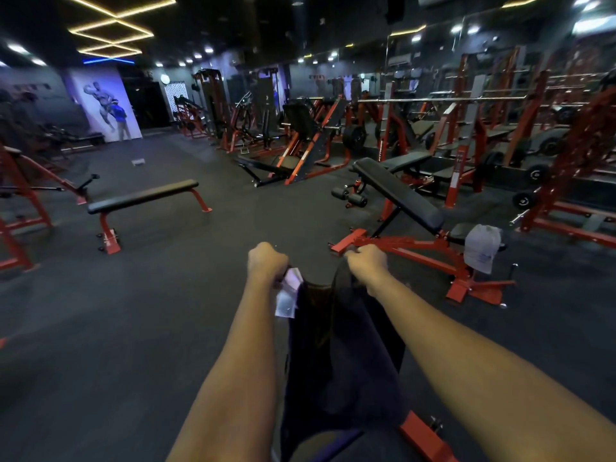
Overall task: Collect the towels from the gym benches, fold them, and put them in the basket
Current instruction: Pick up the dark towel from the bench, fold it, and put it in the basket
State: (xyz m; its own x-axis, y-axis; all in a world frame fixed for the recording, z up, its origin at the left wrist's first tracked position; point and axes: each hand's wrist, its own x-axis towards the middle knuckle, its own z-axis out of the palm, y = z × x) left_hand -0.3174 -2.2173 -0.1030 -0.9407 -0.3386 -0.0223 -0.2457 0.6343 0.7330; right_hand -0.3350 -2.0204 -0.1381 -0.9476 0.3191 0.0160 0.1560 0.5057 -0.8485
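A dark towel (340,355) hangs in front of me, held up by its top edge. My left hand (266,261) is closed on its left corner, where a white label (288,293) shows. My right hand (366,263) is closed on its right corner. The towel's lower part drapes down over a red bench frame (423,438) at the bottom of the view. A grey towel (481,248) lies over the seat end of the inclined bench (400,195) to the right. No basket is in view.
A flat black bench with red legs (143,196) stands on the dark floor to the left. Racks, barbells and machines (466,128) line the right side and back. A red frame (20,201) is at the far left. A person in blue (121,120) stands far off.
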